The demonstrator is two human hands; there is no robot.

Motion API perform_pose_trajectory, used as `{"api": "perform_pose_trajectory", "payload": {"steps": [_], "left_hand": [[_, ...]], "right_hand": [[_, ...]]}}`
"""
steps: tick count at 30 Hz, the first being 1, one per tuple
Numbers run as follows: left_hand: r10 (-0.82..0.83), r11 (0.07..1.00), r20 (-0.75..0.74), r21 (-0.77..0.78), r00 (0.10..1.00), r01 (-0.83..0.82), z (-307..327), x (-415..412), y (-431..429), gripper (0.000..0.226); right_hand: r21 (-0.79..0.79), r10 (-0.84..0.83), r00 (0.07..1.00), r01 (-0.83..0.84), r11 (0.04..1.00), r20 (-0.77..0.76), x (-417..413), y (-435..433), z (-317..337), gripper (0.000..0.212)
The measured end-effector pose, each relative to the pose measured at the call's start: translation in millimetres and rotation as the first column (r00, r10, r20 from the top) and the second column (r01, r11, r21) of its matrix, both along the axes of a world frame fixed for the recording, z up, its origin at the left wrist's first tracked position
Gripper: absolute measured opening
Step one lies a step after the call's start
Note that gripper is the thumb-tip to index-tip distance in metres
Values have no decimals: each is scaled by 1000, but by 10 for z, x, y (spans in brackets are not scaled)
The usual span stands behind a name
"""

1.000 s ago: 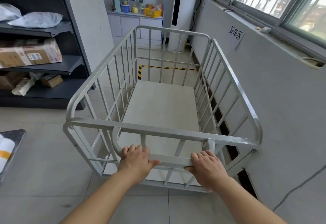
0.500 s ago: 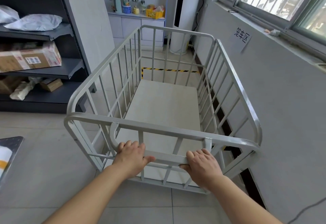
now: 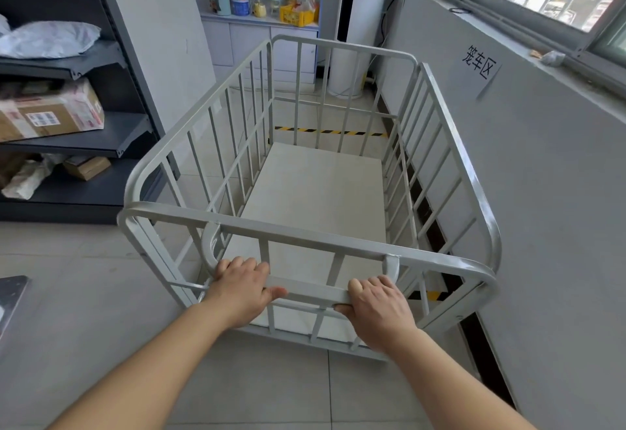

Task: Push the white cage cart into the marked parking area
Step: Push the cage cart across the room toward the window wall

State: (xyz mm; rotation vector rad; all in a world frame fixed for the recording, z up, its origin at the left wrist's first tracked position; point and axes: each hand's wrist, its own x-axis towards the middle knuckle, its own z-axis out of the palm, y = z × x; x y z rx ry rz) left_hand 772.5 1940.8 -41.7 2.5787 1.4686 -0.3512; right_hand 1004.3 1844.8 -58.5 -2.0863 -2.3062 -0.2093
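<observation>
The white cage cart [image 3: 305, 236] stands straight ahead of me, close along the right wall, its barred sides upright and its flat floor bare. My left hand [image 3: 242, 289] and my right hand [image 3: 377, 309] both grip the low handle bar [image 3: 310, 290] at the cart's near end. Yellow-and-black floor tape [image 3: 330, 131] shows through the far bars, and another piece [image 3: 428, 295] lies under the cart's near right corner. A paper sign [image 3: 480, 63] with black characters hangs on the wall beside the cart.
A dark shelf rack [image 3: 81, 131] with parcels and bags stands to the left. A white cabinet [image 3: 261, 40] with bottles and a yellow crate is at the back, beside a white pillar [image 3: 345, 57]. A metal surface [image 3: 12, 294] juts in at far left.
The cart has rolled forward along the right wall with both hands still on the handle. The far tape line now sits nearer the cart's front, and tape appears under the near right corner.
</observation>
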Motion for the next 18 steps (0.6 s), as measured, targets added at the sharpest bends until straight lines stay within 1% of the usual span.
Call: {"api": "perform_pose_trajectory", "payload": {"steps": [1,3,4,5,7,15,18], "left_hand": [[-1,1000,7,15,1000,1,-10,8,77,78],[-12,999,63,51,998,8,-17,41,225,107],[-5,999,81,54,997,1,-17,67,311,117],[4,999,90,50,996,-9,-21,82,385,122],[13,999,102,42,995,-17,-32,107,514,124],[0,998,112,64,994,-7,-38,235,995,123],[-2,996,138,84,990,-9,-42,292,1191,121]], "right_hand": [[0,-1,1000,1,1000,6,14,69,15,38],[-39,-1,1000,0,999,-24,46,206,62,38],[-66,-5,999,2,998,-44,74,277,68,39],[-83,0,998,-5,997,-57,96,338,83,41],[-77,3,998,-8,997,-69,120,455,103,42],[-158,-22,998,13,987,-56,228,921,150,43],[-152,-20,999,12,988,-48,275,1110,168,43]]}}
